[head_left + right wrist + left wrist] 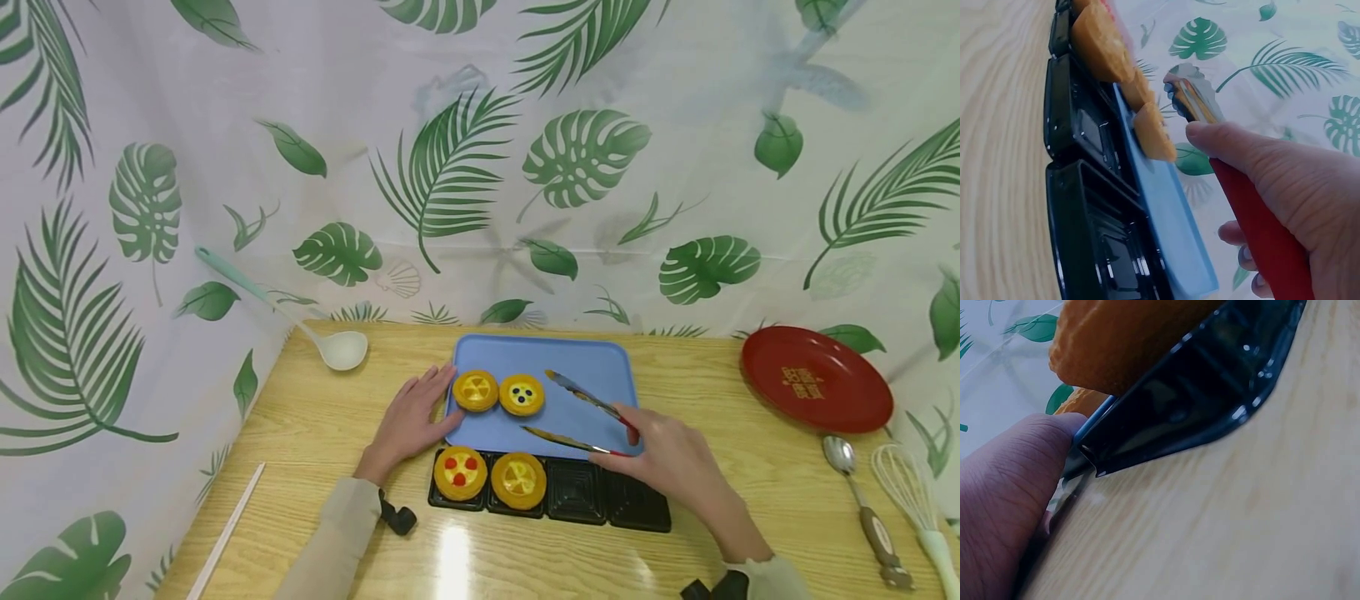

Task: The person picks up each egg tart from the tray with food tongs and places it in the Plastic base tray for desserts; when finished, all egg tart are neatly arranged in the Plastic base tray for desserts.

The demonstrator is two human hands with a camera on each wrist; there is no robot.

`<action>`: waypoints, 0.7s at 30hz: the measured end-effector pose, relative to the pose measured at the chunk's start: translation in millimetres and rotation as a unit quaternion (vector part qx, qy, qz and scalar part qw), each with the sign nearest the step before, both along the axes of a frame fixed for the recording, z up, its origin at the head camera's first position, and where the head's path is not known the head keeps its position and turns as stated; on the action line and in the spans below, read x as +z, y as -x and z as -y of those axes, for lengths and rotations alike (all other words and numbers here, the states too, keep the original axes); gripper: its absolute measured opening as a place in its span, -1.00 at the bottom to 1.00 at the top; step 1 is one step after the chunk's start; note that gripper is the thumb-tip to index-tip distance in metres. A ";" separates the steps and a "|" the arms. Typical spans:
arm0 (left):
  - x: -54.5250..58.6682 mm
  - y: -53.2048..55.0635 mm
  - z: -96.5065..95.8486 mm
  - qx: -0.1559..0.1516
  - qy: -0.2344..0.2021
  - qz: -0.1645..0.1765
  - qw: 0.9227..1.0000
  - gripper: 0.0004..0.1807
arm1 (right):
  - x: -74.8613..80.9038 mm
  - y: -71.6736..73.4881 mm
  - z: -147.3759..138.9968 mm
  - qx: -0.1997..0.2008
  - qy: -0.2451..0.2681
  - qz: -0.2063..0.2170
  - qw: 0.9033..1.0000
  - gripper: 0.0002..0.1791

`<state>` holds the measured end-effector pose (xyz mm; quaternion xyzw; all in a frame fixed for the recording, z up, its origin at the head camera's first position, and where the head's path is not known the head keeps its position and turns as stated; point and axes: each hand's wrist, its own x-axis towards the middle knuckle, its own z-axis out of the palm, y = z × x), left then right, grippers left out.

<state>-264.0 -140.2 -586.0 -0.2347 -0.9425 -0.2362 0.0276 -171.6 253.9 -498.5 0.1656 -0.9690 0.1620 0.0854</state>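
Observation:
My left hand (411, 418) rests against the left edge of a blue tray (577, 429), fingers straight and thumb at the rim. On that tray sit an egg tart with yellow wedges (476, 391) and, beside it, an egg tart with dark berries (522, 395). My right hand (671, 458) holds red-handled metal tongs (588, 397) over the tray; their arms are spread, with nothing between the tips. In front lies a black four-compartment tray (576, 492). Its two left compartments hold a tart with red berries (460, 473) and a tart with yellow wedges (518, 481).
A white ladle (344, 351) leans at the back left; chopsticks (228, 529) lie front left. At the right are a red oval plate (817, 380) propped against the leaf-printed curtain, a spoon (870, 517) and a whisk (911, 492).

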 end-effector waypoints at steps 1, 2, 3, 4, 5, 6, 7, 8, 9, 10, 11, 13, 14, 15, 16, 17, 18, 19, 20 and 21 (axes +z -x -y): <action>0.2 -0.2 0.1 0.000 -0.002 0.000 1.000 -0.10 | -1.0 2.0 0.7 -0.003 -0.003 0.000 1.000 -0.32; 0.2 -0.3 0.1 0.000 -0.001 -0.001 1.000 -0.10 | -2.1 4.1 1.6 -0.004 -0.007 0.000 1.000 -0.32; 0.1 -0.3 0.2 0.000 -0.002 -0.002 1.000 -0.10 | -3.3 6.2 2.5 -0.005 -0.011 -0.001 1.000 -0.33; 0.1 -0.5 0.2 0.000 -0.005 -0.003 1.000 -0.11 | -4.6 8.3 3.5 -0.005 -0.016 -0.001 1.000 -0.32; 0.1 -0.6 0.3 0.000 -0.004 -0.002 1.000 -0.11 | -5.9 10.3 4.7 -0.005 -0.021 -0.001 1.000 -0.33; 0.0 -0.6 0.3 0.000 -0.002 -0.002 1.000 -0.10 | -6.9 12.2 6.0 -0.004 -0.027 -0.001 1.000 -0.33; 0.4 -0.3 0.3 0.001 -0.002 -0.001 1.000 -0.10 | -7.4 14.7 7.2 -0.002 -0.034 -0.001 0.999 -0.32; 0.7 0.1 0.3 0.001 -0.001 -0.001 1.000 -0.10 | -7.7 17.0 8.5 0.000 -0.040 0.000 0.999 -0.31; 1.0 0.4 0.4 0.002 0.000 0.000 1.000 -0.10 | -7.9 19.1 9.9 0.002 -0.045 0.002 0.999 -0.30; 0.9 0.5 0.3 0.002 0.003 0.001 1.000 -0.10 | -8.8 20.4 11.2 0.003 -0.048 0.005 0.999 -0.29; 0.8 0.7 0.2 0.002 0.006 0.001 1.000 -0.10 | -9.5 21.6 12.5 0.004 -0.051 0.008 0.999 -0.27; 0.5 1.1 0.0 0.002 0.008 0.000 1.000 -0.10 | -11.1 24.2 14.9 0.003 -0.056 0.016 0.998 -0.23; 0.2 1.3 0.0 0.002 0.011 0.000 1.000 -0.10 | -11.7 25.4 16.2 0.002 -0.059 0.020 0.998 -0.20; 0.1 1.4 0.0 0.003 0.012 0.000 1.000 -0.10 | -12.3 26.5 17.4 0.001 -0.061 0.025 0.998 -0.18; -0.1 1.5 0.0 0.003 0.011 0.000 1.000 -0.10 | -12.9 27.6 18.6 0.000 -0.063 0.029 0.998 -0.15; -0.3 1.5 0.0 0.003 0.012 0.000 1.000 -0.10 | -13.5 28.5 19.5 -0.001 -0.066 0.031 0.997 -0.13; -0.6 1.5 0.1 0.003 0.013 0.000 1.000 -0.10 | -13.8 29.0 20.5 -0.001 -0.068 0.034 0.997 -0.11; -0.5 1.1 0.1 0.002 0.012 0.001 1.000 -0.10 | -14.3 29.6 21.5 -0.001 -0.070 0.036 0.997 -0.11; -0.6 1.0 0.2 0.003 0.013 0.003 1.000 -0.10 | -15.0 30.0 22.5 0.000 -0.073 0.037 0.997 -0.10; -0.6 0.7 0.3 0.004 0.014 0.005 1.000 -0.09 | -15.8 30.3 23.4 0.000 -0.075 0.037 0.996 -0.09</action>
